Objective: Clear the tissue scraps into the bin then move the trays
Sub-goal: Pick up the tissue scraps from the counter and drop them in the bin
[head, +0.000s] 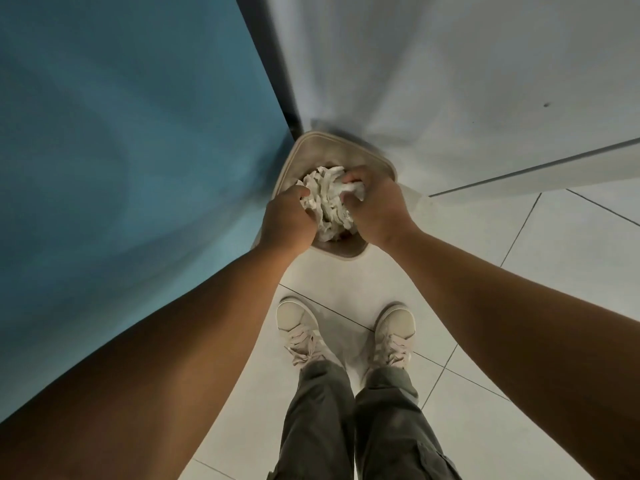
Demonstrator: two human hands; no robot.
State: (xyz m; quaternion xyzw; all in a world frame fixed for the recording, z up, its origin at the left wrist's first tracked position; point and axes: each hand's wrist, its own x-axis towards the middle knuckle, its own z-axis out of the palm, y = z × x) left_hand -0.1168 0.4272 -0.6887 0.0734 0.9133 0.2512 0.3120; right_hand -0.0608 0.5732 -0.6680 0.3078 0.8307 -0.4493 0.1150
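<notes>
On tiled floor [571, 258], left hand [285, 216] and right hand [375, 206] clutch tissue scraps [327, 199] over bin [298, 157].

Blue panel [121, 150] fills left of frame; dark strip [272, 64] along its right edge. White wall [450, 81] upper right. White floor tiles [554, 254] lower right. Beige laced shoes [298, 327], olive trousers [318, 420] bottom centre.

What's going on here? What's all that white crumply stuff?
A person stands at a beige bin in the corner of a tiled floor. The left hand and the right hand grip one wad of white tissue scraps from either side and hold it right at the bin's opening. The wad is not yet let go.
</notes>
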